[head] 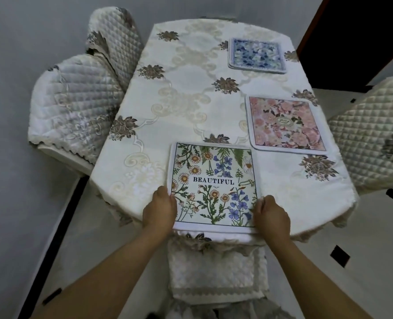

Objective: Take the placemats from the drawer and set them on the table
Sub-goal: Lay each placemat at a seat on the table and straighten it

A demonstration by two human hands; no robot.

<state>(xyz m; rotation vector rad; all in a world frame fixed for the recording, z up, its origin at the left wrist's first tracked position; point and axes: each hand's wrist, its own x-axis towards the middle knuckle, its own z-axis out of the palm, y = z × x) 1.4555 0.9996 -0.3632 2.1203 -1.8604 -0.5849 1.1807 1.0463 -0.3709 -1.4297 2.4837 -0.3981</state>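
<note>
Gripping, left hand (159,207): pinches left edge of wildflower placemat (212,184), thumb on top.
Right hand (271,215): clasps same mat's right edge, fingers curled.
Wildflower placemat: flat on table (184,107), at near edge, printed "BEAUTIFUL".
Pink placemat (286,125): just beyond wildflower mat, to its right, apart.
Blue placemat (256,55): well beyond wildflower mat, far right.
Quilted chairs (75,104): left, right and nearer than wildflower mat.

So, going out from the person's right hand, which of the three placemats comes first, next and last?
From the right hand:
1. BEAUTIFUL placemat, gripped at the near table edge.
2. Pink floral placemat, farther out on the right.
3. Blue placemat, at the far right end.
</note>
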